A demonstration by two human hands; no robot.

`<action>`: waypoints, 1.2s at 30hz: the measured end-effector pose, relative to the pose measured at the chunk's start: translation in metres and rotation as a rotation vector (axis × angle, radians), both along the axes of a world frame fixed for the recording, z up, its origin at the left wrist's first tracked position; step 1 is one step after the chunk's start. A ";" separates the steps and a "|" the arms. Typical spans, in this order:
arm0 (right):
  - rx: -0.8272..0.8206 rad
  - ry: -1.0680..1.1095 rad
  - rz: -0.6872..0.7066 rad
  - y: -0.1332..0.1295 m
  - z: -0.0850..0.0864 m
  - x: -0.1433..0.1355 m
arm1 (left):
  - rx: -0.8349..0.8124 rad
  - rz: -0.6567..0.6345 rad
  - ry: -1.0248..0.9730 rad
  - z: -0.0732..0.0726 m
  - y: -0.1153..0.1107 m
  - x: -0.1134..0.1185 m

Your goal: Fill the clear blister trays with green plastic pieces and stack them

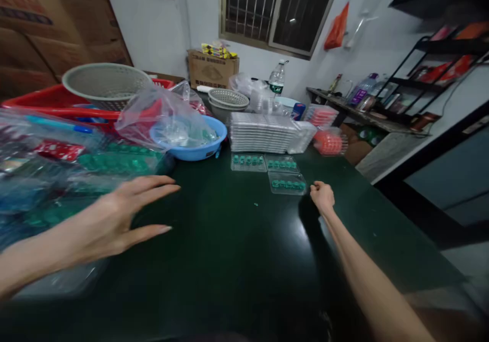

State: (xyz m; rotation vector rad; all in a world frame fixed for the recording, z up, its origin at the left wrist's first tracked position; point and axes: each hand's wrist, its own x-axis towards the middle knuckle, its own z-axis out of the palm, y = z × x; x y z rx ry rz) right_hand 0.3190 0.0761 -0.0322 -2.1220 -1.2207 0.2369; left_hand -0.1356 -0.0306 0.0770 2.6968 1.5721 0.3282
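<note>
My left hand (114, 215) is over the left of the dark green table (214, 260), fingers and thumb spread, holding nothing. It is nearest to clear packs with green pieces (114, 161). My right hand (322, 195) is at the right, its fingers curled together beside a clear tray of green pieces (287, 183); whether anything small is inside the fingers is hidden. Two similar trays (248, 161) (281, 165) lie behind that one. A tiny green bit (255, 204) lies on the table between the hands.
Stacked clear trays (260, 133) stand behind the filled ones. A blue basin (194, 152) with a plastic bag, a red basket (49, 112) and a grey colander (107, 85) are at back left. Packs of orange pieces (329, 142) sit at back right, near a side shelf (382, 120).
</note>
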 end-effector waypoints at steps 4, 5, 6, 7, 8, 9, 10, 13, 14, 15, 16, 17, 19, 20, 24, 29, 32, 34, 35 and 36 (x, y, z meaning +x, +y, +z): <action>-0.083 -0.089 0.115 0.004 -0.018 -0.001 | -0.099 -0.239 -0.049 -0.024 0.043 0.080; -0.088 -0.113 0.145 0.001 -0.022 -0.008 | -0.103 -0.269 -0.052 -0.033 0.052 0.098; -0.090 -0.136 0.174 -0.004 -0.025 -0.016 | -0.095 -0.289 -0.053 -0.042 0.059 0.114; -0.092 -0.157 0.202 -0.011 -0.028 -0.025 | -0.094 -0.294 -0.040 -0.051 0.064 0.129; -0.095 -0.174 0.232 -0.019 -0.031 -0.035 | -0.102 -0.289 -0.026 -0.059 0.068 0.142; -0.096 -0.188 0.263 -0.028 -0.033 -0.045 | -0.113 -0.276 -0.006 -0.066 0.070 0.152; -0.096 -0.198 0.295 -0.037 -0.035 -0.056 | -0.127 -0.259 0.017 -0.072 0.071 0.159; -0.090 -0.221 0.448 -0.056 -0.036 -0.082 | -0.189 -0.213 0.084 -0.085 0.068 0.165; -0.080 -0.246 0.516 -0.057 -0.034 -0.087 | -0.213 -0.201 0.100 -0.088 0.066 0.163; -0.063 -0.284 0.571 -0.055 -0.031 -0.089 | -0.232 -0.191 0.111 -0.090 0.064 0.159; -0.042 -0.330 0.601 -0.047 -0.027 -0.088 | -0.245 -0.181 0.117 -0.091 0.063 0.155; -0.018 -0.382 0.603 -0.037 -0.022 -0.084 | -0.248 -0.171 0.118 -0.091 0.061 0.151; 0.015 -0.448 0.532 -0.006 -0.012 -0.071 | -0.231 -0.155 0.114 -0.090 0.058 0.144; 0.014 -0.465 0.515 0.012 -0.009 -0.063 | -0.219 -0.147 0.111 -0.089 0.057 0.142; -0.024 -0.527 0.526 0.064 -0.013 -0.040 | -0.183 -0.123 0.100 -0.087 0.048 0.138; -0.044 -0.593 0.613 0.051 -0.026 -0.034 | -0.154 -0.095 0.083 -0.087 0.032 0.127; -0.027 -0.624 0.667 0.012 -0.026 -0.036 | -0.139 -0.084 0.079 -0.087 0.022 0.118; -0.011 -0.632 0.705 -0.019 -0.026 -0.039 | -0.138 -0.081 0.079 -0.086 0.016 0.113; 0.005 -0.630 0.730 -0.034 -0.026 -0.040 | -0.139 -0.077 0.078 -0.086 0.013 0.111; 0.026 -0.623 0.757 -0.050 -0.026 -0.043 | -0.142 -0.072 0.077 -0.085 0.010 0.109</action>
